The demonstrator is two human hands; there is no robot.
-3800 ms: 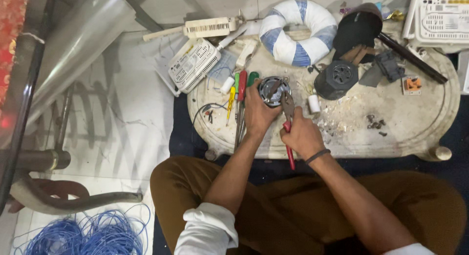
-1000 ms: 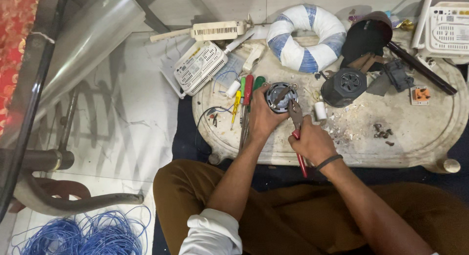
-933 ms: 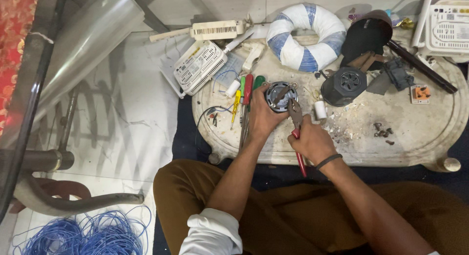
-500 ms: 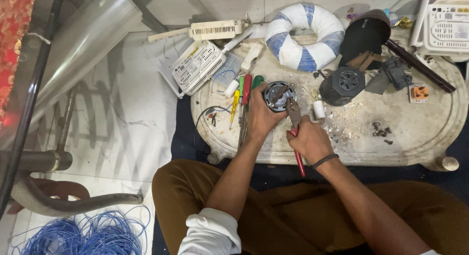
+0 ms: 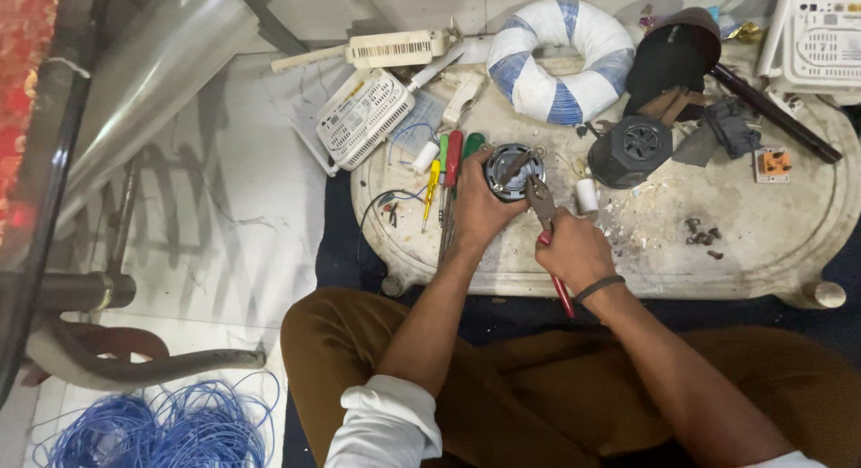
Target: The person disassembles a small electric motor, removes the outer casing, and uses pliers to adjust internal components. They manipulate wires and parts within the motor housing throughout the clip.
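Observation:
My left hand (image 5: 482, 212) grips a small round motor part (image 5: 513, 169) that stands on the low oval table (image 5: 762, 244). My right hand (image 5: 574, 250) is closed around red-handled pliers (image 5: 549, 237), whose jaws reach the top of the motor part. Several screwdrivers (image 5: 448, 172) with yellow, red and green handles lie just left of my left hand. A small white cylinder (image 5: 587, 195) stands right of the pliers.
A black round motor housing (image 5: 630, 150) and a blue-and-white wound ring (image 5: 560, 60) sit further back. White plastic devices (image 5: 363, 117) lie at the table's left corner. A coil of blue wire (image 5: 152, 423) lies on the floor, beside metal pipes (image 5: 134, 360).
Both hands stay on the motor part and the pliers. The pliers' jaws have shifted slightly on the part's top; the view has drifted a little.

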